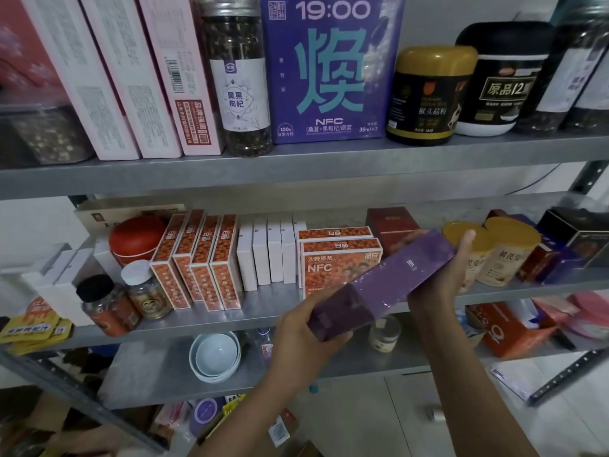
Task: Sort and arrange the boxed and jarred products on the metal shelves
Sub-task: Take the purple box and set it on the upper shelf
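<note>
Long purple box (389, 278) held slantwise just off the middle shelf's (260, 305) front edge, right of centre. Left hand (296, 328) grips the near end and right hand (445, 272) clasps the far end, probably to steer it in level. Label blurred.

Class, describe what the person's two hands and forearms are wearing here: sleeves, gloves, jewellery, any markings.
The left hand and right hand are bare, no gloves. Both forearms are bare to the frame's edge: no sleeve, watch or bracelet shows. No rings or markings show on the fingers.
</note>
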The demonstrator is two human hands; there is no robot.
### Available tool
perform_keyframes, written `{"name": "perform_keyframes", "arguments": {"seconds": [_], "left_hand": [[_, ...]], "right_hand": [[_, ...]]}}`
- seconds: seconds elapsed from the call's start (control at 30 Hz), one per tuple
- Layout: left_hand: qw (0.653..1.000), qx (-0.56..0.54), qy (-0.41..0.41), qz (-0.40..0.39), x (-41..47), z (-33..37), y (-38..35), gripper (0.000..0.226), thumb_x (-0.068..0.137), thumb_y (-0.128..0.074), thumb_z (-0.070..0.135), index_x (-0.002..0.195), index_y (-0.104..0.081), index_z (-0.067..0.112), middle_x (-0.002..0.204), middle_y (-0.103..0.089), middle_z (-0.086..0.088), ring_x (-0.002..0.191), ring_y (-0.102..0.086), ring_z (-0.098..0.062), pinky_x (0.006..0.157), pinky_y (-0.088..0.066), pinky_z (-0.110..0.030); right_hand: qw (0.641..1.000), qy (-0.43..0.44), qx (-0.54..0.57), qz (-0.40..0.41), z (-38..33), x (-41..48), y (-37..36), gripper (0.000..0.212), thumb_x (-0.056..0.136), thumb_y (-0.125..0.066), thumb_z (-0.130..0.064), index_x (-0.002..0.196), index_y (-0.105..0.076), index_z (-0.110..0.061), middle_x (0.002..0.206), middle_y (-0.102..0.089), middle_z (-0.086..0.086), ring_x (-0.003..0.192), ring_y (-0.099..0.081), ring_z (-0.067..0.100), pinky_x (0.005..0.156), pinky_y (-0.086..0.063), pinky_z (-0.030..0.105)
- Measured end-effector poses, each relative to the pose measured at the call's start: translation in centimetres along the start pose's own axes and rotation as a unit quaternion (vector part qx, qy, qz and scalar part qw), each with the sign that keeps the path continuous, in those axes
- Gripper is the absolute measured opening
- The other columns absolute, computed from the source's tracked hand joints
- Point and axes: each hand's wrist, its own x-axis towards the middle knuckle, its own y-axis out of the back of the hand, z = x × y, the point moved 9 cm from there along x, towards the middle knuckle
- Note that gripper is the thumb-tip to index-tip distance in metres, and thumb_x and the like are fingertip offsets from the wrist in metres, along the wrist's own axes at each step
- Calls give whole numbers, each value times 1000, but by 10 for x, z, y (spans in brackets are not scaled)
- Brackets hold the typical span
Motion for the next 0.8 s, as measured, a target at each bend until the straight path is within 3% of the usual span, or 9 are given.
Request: {"name": "perform_keyframes", "arguments": {"seconds": [0.07, 0.13, 0.23, 0.37, 0.5, 0.57, 0.67, 0.73, 0.8], "left_hand": [[999, -10, 23, -26, 1, -3, -1, 66, 72, -85, 10, 104, -56, 59, 105, -62, 37, 100, -59, 11, 78, -55, -18], [998, -40, 8, -44, 1, 9, 0, 74, 70, -86, 17, 108, -50, 69, 112, -57, 41, 107, -54, 15, 75, -49, -8], [991, -126, -23, -32, 4, 25, 9, 68, 67, -84, 34, 125, -52, 49, 124, -59, 26, 116, -56, 1, 80, -51, -14], [986, -169, 12, -10, 8, 28, 21, 57, 63, -84, 33, 115, -61, 35, 109, -67, 23, 103, -63, 0, 72, -53, -16], [974, -221, 50, 7, 12, 19, 34, 51, 55, -87, 31, 101, -72, 45, 104, -72, 11, 97, -68, -9, 69, -55, -21], [958, -275, 75, 16, 13, 10, 40, 53, 51, -87, 30, 102, -73, 41, 104, -73, 4, 93, -70, -14, 67, -56, -23], [909, -384, 152, 58, 10, -19, 50, 56, 54, -87, 17, 108, -73, 24, 109, -72, -9, 90, -71, -23, 66, -59, -30], [873, -442, 189, 80, 6, -34, 55, 58, 62, -82, 19, 119, -68, 16, 111, -71, -12, 88, -70, -22, 68, -60, -31], [833, -500, 218, 92, 3, -46, 54, 42, 71, -77, 18, 112, -72, 12, 107, -72, -11, 84, -70, -21, 67, -60, -32]], "right_hand": [[998, 9, -1, 61, -2, -3, 4, 40, 94, -46, -61, 95, -56, -22, 62, -70, -10, 59, -70, 5, 52, -52, 20], [997, 40, -29, 64, -8, -5, -1, 38, 95, -43, -59, 90, -60, -26, 62, -70, -12, 67, -70, 8, 57, -52, 23], [971, 159, -179, -5, -22, -18, -24, 57, 93, -26, -56, 63, -71, -39, 55, -64, -15, 63, -64, 3, 63, -49, 26], [936, 241, -255, -37, -32, -40, -48, 54, 96, -23, -47, 63, -65, -56, 52, -61, -21, 55, -60, -2, 61, -46, 26], [922, 191, -328, -80, -23, -35, -60, 63, 101, -25, -52, 63, -68, -28, 57, -65, -15, 62, -63, 4, 71, -49, 32], [901, 168, -371, -148, -16, -35, -71, 51, 103, -26, -51, 82, -68, -31, 69, -66, -20, 71, -62, -8, 70, -46, 24], [859, 158, -420, -245, -13, -34, -73, 38, 96, -43, -54, 125, -56, -33, 107, -56, -32, 94, -54, -22, 79, -46, 13], [874, 133, -390, -259, -13, -32, -60, 57, 83, -56, -52, 136, -48, -32, 121, -55, -28, 105, -53, -20, 84, -48, 9], [905, 60, -310, -285, 1, -36, -49, 61, 82, -65, -47, 138, -46, -36, 129, -59, -19, 114, -59, -2, 83, -55, 19]]}}
